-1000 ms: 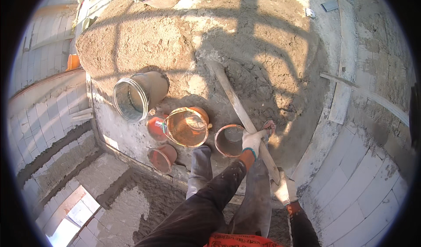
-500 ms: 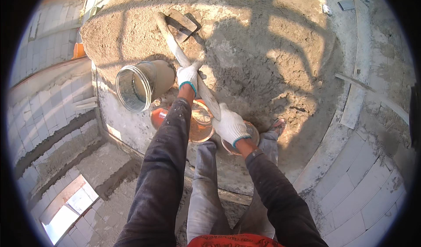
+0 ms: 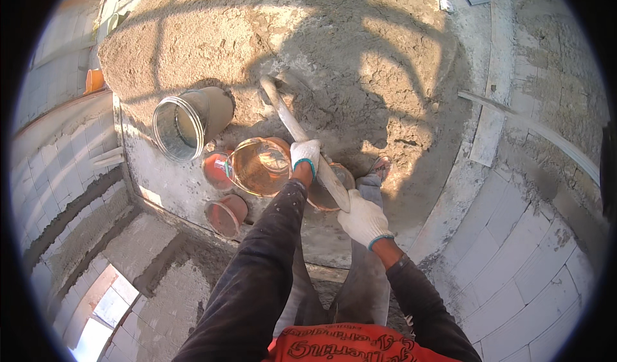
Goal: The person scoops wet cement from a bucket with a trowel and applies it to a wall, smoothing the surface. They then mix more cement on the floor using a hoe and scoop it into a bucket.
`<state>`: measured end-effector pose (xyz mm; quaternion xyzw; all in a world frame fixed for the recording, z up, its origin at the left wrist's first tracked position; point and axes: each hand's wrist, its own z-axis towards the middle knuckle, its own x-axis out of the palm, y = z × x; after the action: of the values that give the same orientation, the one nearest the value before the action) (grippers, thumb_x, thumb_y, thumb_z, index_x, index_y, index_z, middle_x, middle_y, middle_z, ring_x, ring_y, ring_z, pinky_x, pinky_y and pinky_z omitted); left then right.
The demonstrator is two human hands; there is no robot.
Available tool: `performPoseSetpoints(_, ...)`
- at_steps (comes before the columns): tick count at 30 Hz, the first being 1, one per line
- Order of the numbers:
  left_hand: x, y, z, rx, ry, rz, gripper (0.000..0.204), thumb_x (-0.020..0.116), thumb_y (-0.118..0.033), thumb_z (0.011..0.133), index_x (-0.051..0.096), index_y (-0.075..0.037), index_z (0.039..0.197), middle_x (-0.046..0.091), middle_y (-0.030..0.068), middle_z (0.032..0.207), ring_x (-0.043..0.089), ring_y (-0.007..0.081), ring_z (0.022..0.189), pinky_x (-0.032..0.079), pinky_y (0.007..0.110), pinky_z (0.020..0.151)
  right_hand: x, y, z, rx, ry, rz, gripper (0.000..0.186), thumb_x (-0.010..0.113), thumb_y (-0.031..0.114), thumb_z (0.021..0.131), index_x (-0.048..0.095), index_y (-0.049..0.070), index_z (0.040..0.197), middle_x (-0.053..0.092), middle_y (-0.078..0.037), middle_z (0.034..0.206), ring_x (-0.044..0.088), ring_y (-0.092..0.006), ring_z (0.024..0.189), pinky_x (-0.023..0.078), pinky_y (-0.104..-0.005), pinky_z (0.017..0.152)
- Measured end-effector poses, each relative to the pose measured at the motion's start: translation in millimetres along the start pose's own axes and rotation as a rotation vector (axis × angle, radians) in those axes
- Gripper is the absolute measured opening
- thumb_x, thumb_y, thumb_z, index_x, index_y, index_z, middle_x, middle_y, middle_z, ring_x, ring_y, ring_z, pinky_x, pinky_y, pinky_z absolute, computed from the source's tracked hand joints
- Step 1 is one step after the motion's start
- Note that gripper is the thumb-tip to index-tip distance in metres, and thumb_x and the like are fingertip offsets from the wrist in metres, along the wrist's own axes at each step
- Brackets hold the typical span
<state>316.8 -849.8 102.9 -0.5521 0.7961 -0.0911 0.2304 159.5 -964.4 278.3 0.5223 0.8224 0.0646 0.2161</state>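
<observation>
Hoe [image 3: 291, 123], wooden handle, at mid-scene: slants from its head, far and to the left against the grey mix [image 3: 337, 102], to its butt, near and to the right. Blade not clearly made out.

Orange bucket [image 3: 94, 80]: far left, well apart from the hoe; little risk from the handle.

Large pale bucket [image 3: 213, 110]: on its side, mouth toward the near left, beside the mix. A swing wide to the left could strike it and set it rolling.

Small red bucket [image 3: 218, 169] and, nearer, small reddish bucket [image 3: 226, 214]: the second seemingly tilted. Exposed mainly if a neighbour were shoved.

Orange-rimmed bucket [image 3: 260, 166]: just left of the left hand. A low pull could catch its rim and tip it.

Left hand [image 3: 304, 152]: white glove, fingers closed around the handle partway along. A gritty or damp glove could slip; knuckles could knock the rim.

Grey bucket [image 3: 319, 194]: beneath the handle in this view; contact cannot be told. A dropped butt could hit it.

Right hand [image 3: 363, 219]: gloved, fingers gripping the butt end. So close to the end, a jolt from the head snagging could wrench it loose.

Sandalled foot [image 3: 380, 167]: at the mix's near edge, right of the handle. A blade drawn too far could reach it; wet footing could slide.
</observation>
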Motion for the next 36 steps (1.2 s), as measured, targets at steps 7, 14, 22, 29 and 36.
performPoseSetpoints(7,85,92,-126,-0.321,0.247,-0.589,0.018,0.073,0.0,0.097,0.058,0.0,0.108,0.067,0.013,0.085,0.07,0.0306,0.067,0.064,0.049,0.064,-48,-133,-105,0.027,-0.003,-0.324,0.049,0.069,0.028,0.096,0.056,0.014,0.14,0.078,-0.024,0.1,0.077,-0.0464,0.092,0.062,-0.0569,0.081)
performPoseSetpoints(14,113,141,-213,-0.444,0.318,-0.409,0.041,0.081,0.005,0.087,0.059,-0.002,0.12,0.069,0.0111,0.095,0.072,0.0276,0.074,0.063,0.044,0.066,54,-247,-187,0.035,-0.287,-0.248,0.067,0.074,0.034,0.09,0.052,0.021,0.152,0.076,-0.018,0.106,0.078,-0.0398,0.08,0.064,-0.0527,0.07)
performPoseSetpoints(22,85,-127,-152,0.243,0.282,-0.117,0.032,0.081,-0.007,0.093,0.058,-0.006,0.115,0.066,0.0082,0.086,0.07,0.0236,0.069,0.062,0.04,0.059,-5,-61,-38,-0.242,-0.623,0.266,0.046,0.074,0.037,0.094,0.061,0.009,0.128,0.077,-0.021,0.096,0.077,-0.0441,0.081,0.062,-0.0545,0.072)
performPoseSetpoints(29,161,-283,-81,0.558,0.293,0.207,0.023,0.083,-0.026,0.096,0.073,-0.005,0.098,0.07,0.0067,0.081,0.069,0.0181,0.064,0.058,0.035,0.059,-119,11,49,-0.26,-0.523,0.449,0.056,0.07,0.038,0.097,0.057,0.006,0.141,0.077,-0.03,0.104,0.076,-0.0478,0.099,0.061,-0.0591,0.087)
performPoseSetpoints(36,133,-17,-84,-0.066,0.363,0.435,0.03,0.083,-0.019,0.09,0.072,0.004,0.106,0.072,0.0142,0.079,0.07,0.03,0.061,0.057,0.045,0.059,4,-61,-75,0.203,-0.082,0.636,0.06,0.066,0.04,0.098,0.051,-0.003,0.137,0.075,-0.034,0.11,0.073,-0.0541,0.106,0.057,-0.0626,0.093)
